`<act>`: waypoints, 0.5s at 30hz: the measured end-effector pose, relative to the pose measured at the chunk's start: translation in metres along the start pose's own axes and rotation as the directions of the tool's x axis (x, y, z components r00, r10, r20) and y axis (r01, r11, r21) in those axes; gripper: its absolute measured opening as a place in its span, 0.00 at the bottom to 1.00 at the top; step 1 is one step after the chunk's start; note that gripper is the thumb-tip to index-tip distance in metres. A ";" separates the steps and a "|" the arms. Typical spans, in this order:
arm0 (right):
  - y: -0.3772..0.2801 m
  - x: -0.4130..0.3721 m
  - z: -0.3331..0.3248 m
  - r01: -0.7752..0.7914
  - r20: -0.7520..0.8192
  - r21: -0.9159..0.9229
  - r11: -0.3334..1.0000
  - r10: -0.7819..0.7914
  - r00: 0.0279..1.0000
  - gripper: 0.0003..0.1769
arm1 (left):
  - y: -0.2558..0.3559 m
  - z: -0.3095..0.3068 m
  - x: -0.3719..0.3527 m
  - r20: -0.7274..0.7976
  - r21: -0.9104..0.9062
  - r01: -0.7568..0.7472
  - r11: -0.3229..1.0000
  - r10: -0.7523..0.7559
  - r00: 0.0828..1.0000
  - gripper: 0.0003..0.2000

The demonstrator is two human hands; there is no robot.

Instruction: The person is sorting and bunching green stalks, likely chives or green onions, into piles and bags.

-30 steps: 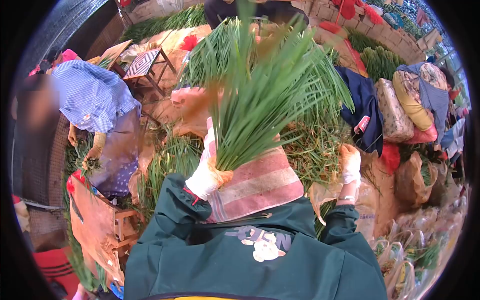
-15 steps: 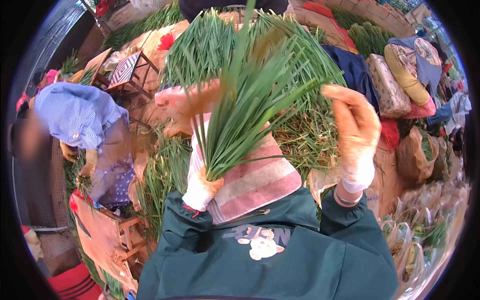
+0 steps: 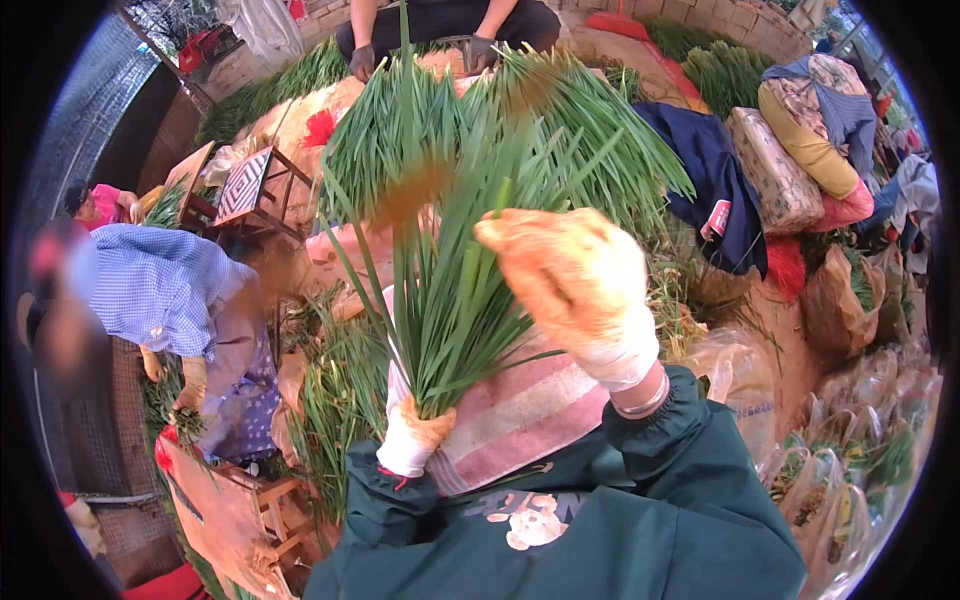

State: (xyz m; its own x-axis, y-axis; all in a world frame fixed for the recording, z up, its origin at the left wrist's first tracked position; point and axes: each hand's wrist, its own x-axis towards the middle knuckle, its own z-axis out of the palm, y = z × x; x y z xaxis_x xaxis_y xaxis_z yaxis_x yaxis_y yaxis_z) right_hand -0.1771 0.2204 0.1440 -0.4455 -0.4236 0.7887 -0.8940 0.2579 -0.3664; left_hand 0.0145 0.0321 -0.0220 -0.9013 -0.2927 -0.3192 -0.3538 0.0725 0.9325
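My left hand (image 3: 422, 440), in an orange-stained white glove, is closed round the base of a bunch of chives (image 3: 440, 340), long flat green leaves fanning upward. In front of the bunch's right side is my right hand (image 3: 575, 285), gloved the same way. Its fingers are pressed together at a chive leaf (image 3: 503, 192), whose tip shows just above the fingertips. A striped pink and white cloth (image 3: 520, 415) lies over my lap beneath the bunch. Brown blurred smears cover part of the upper leaves.
Large heaps of chives (image 3: 590, 130) lie ahead, with a person's dark-gloved hands (image 3: 483, 53) behind them. Another person in a checked shirt (image 3: 155, 285) bends at the left beside a wooden stool (image 3: 225, 500). Plastic bags (image 3: 820, 500) stand at the right; loose leaves (image 3: 345, 410) litter the ground.
My right hand has moved left from out at the side to the bunch, its fingers closing at a leaf. The bunch stands more upright. The view has tilted, showing more of the person ahead.
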 end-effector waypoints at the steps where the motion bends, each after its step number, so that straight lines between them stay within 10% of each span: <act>1: 0.002 -0.003 0.005 -0.002 0.000 -0.003 1.000 0.002 1.000 0.11 | 0.014 0.001 -0.001 -0.004 -0.039 0.131 0.991 -0.131 0.991 0.16; 9: 0.002 -0.034 0.024 -0.510 0.062 0.023 0.860 0.508 0.859 0.09 | -0.048 -0.020 0.008 0.148 -0.161 0.082 0.984 -0.058 0.987 0.11; 15: 0.016 -0.040 0.036 -0.755 0.256 0.426 0.499 0.734 0.629 0.15 | -0.028 -0.005 0.005 0.079 -0.099 -0.019 0.995 0.027 0.997 0.14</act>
State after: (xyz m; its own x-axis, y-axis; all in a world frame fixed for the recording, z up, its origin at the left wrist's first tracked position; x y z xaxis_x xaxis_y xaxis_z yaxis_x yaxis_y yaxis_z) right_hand -0.1748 0.2105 0.0890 -0.9489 -0.2989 0.1008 -0.1299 0.0788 -0.9884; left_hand 0.0209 0.0239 -0.0494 -0.9273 -0.2147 -0.3067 -0.3106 -0.0163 0.9504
